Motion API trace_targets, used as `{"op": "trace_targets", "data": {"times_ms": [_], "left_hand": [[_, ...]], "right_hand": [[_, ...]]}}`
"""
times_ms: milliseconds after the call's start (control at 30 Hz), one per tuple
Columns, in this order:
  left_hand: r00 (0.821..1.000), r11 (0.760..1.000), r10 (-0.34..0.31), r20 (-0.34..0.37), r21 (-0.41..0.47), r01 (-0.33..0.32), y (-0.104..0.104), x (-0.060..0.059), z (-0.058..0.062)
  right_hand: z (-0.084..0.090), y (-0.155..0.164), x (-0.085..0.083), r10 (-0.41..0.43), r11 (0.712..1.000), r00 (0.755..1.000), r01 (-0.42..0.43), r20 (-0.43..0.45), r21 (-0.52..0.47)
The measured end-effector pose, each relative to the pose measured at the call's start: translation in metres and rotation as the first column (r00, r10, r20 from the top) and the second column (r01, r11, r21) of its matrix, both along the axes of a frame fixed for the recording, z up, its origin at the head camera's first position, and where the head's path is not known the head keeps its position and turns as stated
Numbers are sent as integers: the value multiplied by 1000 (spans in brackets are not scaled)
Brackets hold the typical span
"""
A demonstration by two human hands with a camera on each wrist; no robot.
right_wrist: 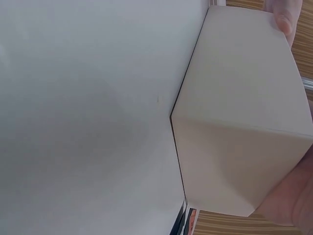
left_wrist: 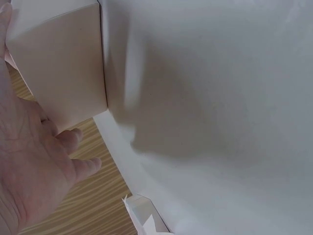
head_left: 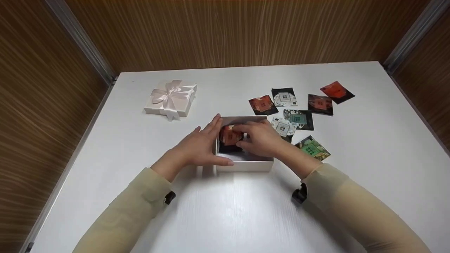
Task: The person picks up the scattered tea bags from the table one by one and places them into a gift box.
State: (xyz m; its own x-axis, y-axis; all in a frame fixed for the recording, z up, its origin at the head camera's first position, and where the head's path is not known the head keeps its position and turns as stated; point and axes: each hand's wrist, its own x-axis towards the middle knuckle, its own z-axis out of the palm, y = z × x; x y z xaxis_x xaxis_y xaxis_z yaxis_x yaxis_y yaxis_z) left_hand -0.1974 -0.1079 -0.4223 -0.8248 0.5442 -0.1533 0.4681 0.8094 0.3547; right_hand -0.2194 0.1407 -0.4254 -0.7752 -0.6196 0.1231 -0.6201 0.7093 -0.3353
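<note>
A white open-topped box (head_left: 245,166) stands on the table, its pale outer walls also showing in the left wrist view and the right wrist view. Against its left wall rests my left hand (head_left: 197,147), fingers straight and thumb stretched along the near rim. My right hand (head_left: 262,138) reaches into the box from the right. Its thumb and forefinger pinch the right edge of a red and black sachet (head_left: 230,136) inside. In the right wrist view the box wall (right_wrist: 239,161) hides most of the right hand.
Several flat sachets lie right of and behind the box, among them a green one (head_left: 313,149), a white and black one (head_left: 284,97) and a red one (head_left: 336,92). At the back left sits a pale lid (head_left: 165,109) with a ribbon bow. Wood-grain panels (head_left: 225,35) surround the table.
</note>
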Motion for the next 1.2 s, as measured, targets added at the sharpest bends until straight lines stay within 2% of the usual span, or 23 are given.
{"op": "trace_targets", "data": {"times_ms": [200,367,467,567,767,867,1000,1200], "left_hand": [[1000,1000,0,11,5,0,0,0,1],[1000,1000,-3,7,2,3,1,0,0],[1000,1000,-2,5,0,2,2,-1,0],[1000,1000,-1,5,-4,1,2,-1,0],[1000,1000,-6,13,7,6,1,0,-1],[1000,1000,1,13,9,-1,1,0,0],[1000,1000,8,17,3,-8,2,0,1],[1000,1000,13,22,3,-13,2,1,1]], "right_hand": [[0,-2,1,-8,998,1000,8,-2,66],[-1,-1,0,-11,998,1000,11,-4,67],[-1,0,-1,-8,999,1000,8,-5,31],[-1,3,-2,6,999,1000,-5,6,-45],[8,10,-3,36,979,996,-19,78,-205],[18,19,-1,9,968,995,18,102,-251],[32,41,0,-50,948,994,77,94,-308],[50,91,-5,-190,901,977,214,99,-377]]}}
